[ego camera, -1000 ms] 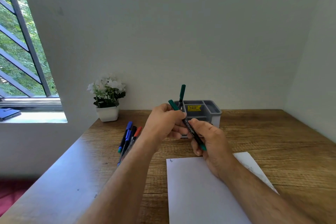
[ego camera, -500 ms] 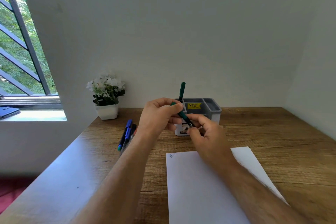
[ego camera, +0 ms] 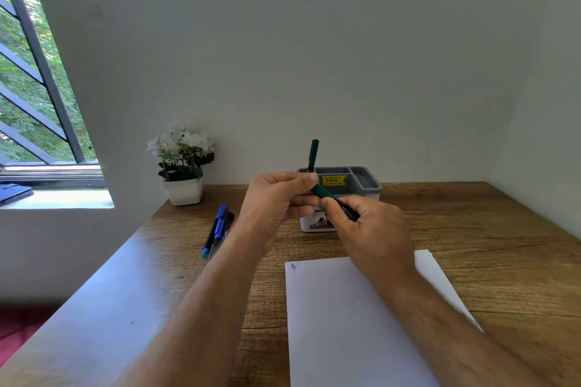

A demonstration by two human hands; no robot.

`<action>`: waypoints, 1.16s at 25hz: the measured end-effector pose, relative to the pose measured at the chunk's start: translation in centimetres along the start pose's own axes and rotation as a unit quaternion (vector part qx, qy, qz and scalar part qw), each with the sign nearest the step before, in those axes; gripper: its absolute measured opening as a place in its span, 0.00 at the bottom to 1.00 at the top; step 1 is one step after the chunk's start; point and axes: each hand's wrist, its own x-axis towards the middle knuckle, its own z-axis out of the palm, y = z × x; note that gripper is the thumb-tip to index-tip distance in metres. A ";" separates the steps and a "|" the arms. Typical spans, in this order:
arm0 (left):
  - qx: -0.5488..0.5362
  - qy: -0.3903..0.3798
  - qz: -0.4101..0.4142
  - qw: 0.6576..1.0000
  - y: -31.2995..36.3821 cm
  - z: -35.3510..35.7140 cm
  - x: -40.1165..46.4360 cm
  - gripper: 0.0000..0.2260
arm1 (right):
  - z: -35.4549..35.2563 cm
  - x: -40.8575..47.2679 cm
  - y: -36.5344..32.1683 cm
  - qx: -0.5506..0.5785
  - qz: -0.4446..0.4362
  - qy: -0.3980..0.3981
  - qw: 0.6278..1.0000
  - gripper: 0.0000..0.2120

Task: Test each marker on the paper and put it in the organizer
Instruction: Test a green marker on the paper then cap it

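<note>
A green-capped black marker is held in the air between both hands, just in front of the grey organizer. My left hand pinches its green cap end. My right hand grips the black barrel. Another green marker stands upright in the organizer's left compartment. White paper lies on the wooden desk below my hands, with a small mark at its top left corner. Several loose markers lie left of my left arm.
A white pot of white flowers stands at the back left of the desk, against the wall. A window and sill are at far left. The desk's left edge runs diagonally toward me.
Both hands rose slightly and drew closer to the organizer. The marker slid further into my hands, so its lower end no longer shows below my right hand.
</note>
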 end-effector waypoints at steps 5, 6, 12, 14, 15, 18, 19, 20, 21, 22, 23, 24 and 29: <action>-0.011 0.035 0.015 0.999 0.2 0.0 0.1 0.06 | 0.3 0.0 -1.0 -0.044 0.002 -0.008 0.999 0.27; -0.013 0.044 0.020 0.999 0.3 -0.1 0.1 0.06 | 0.3 0.0 -1.0 -0.061 0.005 -0.002 0.998 0.28; -0.161 0.090 0.034 0.982 1.2 -0.7 -0.2 0.07 | 0.1 -0.1 -0.7 0.072 0.045 0.042 0.995 0.23; -0.229 0.079 0.016 0.970 1.3 -0.8 -0.3 0.08 | 0.2 0.0 -0.9 0.151 0.070 0.069 0.984 0.22; -0.248 0.072 0.008 0.966 1.4 -0.8 -0.3 0.08 | 0.1 0.0 -1.0 0.170 0.077 0.075 0.980 0.21; -0.269 0.061 0.000 0.961 1.3 -0.9 -0.1 0.09 | 0.0 0.1 -0.9 0.203 0.093 0.074 0.972 0.19; -0.269 0.058 -0.003 0.961 1.2 -0.9 -0.1 0.09 | 0.0 0.1 -0.8 0.215 0.100 0.069 0.969 0.18; -0.262 0.054 -0.008 0.964 1.1 -1.0 0.0 0.10 | -0.1 0.1 -0.9 0.228 0.106 0.061 0.966 0.18; -0.248 0.048 -0.015 0.967 1.0 -1.0 0.0 0.11 | -0.1 0.1 -0.9 0.243 0.111 0.049 0.963 0.16; -0.227 0.041 -0.022 0.973 0.9 -1.2 0.1 0.12 | -0.2 0.1 -1.0 0.258 0.112 0.040 0.959 0.13; -0.196 0.032 -0.027 0.980 0.9 -1.3 0.2 0.14 | -0.4 0.2 -1.1 0.275 0.115 0.032 0.954 0.10; -0.148 0.027 -0.030 0.988 1.0 -1.5 0.3 0.15 | -0.4 0.1 -1.2 0.290 0.119 0.024 0.949 0.10; 0.321 -0.093 -0.072 0.940 2.0 -2.5 0.1 0.12 | -0.7 -0.5 -1.1 0.315 0.137 -0.032 0.939 0.12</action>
